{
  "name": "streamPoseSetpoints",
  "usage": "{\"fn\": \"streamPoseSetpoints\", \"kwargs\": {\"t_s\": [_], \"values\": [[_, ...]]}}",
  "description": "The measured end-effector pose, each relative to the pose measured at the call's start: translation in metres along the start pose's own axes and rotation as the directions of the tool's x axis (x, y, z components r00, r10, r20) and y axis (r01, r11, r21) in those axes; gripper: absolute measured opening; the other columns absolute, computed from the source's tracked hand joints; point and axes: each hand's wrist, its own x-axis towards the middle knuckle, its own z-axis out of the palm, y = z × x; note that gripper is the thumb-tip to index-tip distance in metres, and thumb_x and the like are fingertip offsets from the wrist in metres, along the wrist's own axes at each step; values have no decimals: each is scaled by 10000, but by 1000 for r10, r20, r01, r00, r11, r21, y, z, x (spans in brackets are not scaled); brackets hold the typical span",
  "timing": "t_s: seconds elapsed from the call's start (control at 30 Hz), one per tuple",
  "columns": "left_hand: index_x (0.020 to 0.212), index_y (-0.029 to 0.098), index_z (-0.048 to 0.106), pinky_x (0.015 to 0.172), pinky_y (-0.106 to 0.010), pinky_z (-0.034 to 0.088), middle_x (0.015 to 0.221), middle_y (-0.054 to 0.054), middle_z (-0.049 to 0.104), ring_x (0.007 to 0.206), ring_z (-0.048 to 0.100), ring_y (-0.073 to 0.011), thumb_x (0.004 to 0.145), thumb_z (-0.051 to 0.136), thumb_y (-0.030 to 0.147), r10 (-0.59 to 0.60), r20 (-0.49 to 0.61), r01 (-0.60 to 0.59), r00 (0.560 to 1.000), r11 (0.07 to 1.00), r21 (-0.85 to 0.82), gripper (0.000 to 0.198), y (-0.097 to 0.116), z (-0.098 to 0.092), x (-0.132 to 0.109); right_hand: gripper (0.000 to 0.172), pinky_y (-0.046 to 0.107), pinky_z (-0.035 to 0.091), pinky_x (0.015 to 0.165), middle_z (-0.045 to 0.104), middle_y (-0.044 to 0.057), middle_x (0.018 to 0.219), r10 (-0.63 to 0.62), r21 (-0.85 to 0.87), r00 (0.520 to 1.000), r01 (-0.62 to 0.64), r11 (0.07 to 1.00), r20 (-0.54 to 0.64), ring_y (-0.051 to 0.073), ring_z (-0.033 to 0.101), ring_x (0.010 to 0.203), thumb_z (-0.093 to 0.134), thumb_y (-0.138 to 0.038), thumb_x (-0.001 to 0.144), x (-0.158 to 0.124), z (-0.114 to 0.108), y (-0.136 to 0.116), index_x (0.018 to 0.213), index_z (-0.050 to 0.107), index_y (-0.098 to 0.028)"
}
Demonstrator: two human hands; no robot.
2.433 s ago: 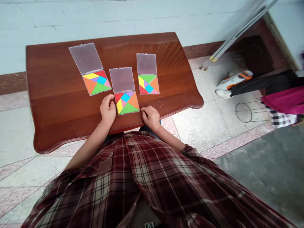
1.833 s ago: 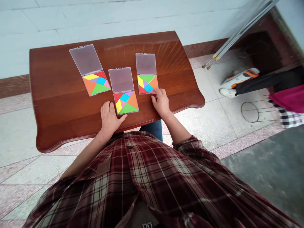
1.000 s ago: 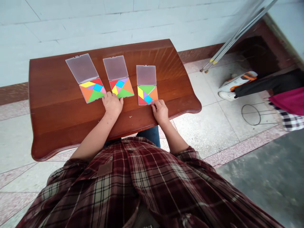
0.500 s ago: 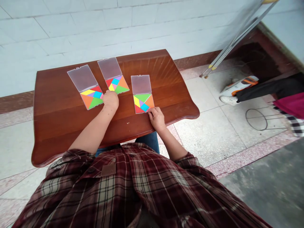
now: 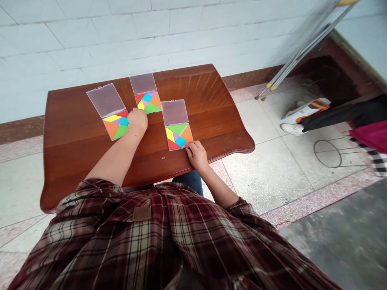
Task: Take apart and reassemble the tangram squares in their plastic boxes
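Three tangram sets in clear plastic cases lie on the table with their lids folded open away from me. My left hand (image 5: 138, 121) is closed at the lower left corner of the middle tangram case (image 5: 149, 101), its fingertips partly hidden. This hand also covers the right edge of the left tangram case (image 5: 114, 125). With thumb and fingers, my right hand (image 5: 198, 156) pinches the lower right corner of the right tangram case (image 5: 178, 135). The upper left of that case's lid (image 5: 174, 112) is close to the middle case's lower right corner.
The brown wooden table (image 5: 75, 161) has a curved front edge and stands by a white tiled wall (image 5: 121, 36). At the right, crutches (image 5: 287, 68) lean near the wall. Another person's leg (image 5: 329, 117) and a wire ring frame (image 5: 327, 154) are beyond the table.
The middle case has turned straighter and shifted slightly right with my left hand on it. My right hand has drawn the right case left and a little toward me.
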Motion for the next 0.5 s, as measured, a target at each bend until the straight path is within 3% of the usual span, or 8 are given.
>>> {"fn": "streamPoseSetpoints", "kwargs": {"t_s": [0.07,0.1,0.27,0.37,0.5], "values": [[777,99,659,857,-643,481,813,-161,582,990,606,-412,738,578,135,-91,63,84,994,990,115,97,12,-12,-9,201,331,496,820,613,97,937,-11,-1,1000,11,1000,16,213,580,871,461,-242,930,-4,0,-3,886,652,-196],[847,92,664,874,-605,489,900,-179,598,1019,604,-397,774,542,137,-112,150,75,982,969,236,149,17,-18,-15,207,330,493,822,616,97,942,-17,-1,1000,17,1000,26,213,581,876,457,-246,935,-5,1,-5,896,654,-194],[969,127,646,863,-444,496,1061,-184,614,1018,607,-335,895,451,230,-111,274,23,955,953,302,231,35,-43,-55,230,332,481,831,625,97,955,-38,-3,997,39,999,73,215,580,895,443,-257,950,-13,3,-14,929,663,-192],[848,154,614,818,-381,477,1009,-142,626,960,605,-281,903,443,231,-93,302,28,949,977,213,195,39,-47,-70,225,332,478,842,628,97,962,-53,13,994,52,999,99,216,579,912,448,-250,949,-16,5,-19,939,666,-197],[671,183,512,681,-306,421,745,-56,588,733,556,-189,884,470,222,-126,309,129,943,992,11,221,38,-48,-77,229,341,474,841,629,100,958,-69,31,990,66,997,125,222,576,932,443,-246,948,-17,9,-26,916,664,-199]]}}
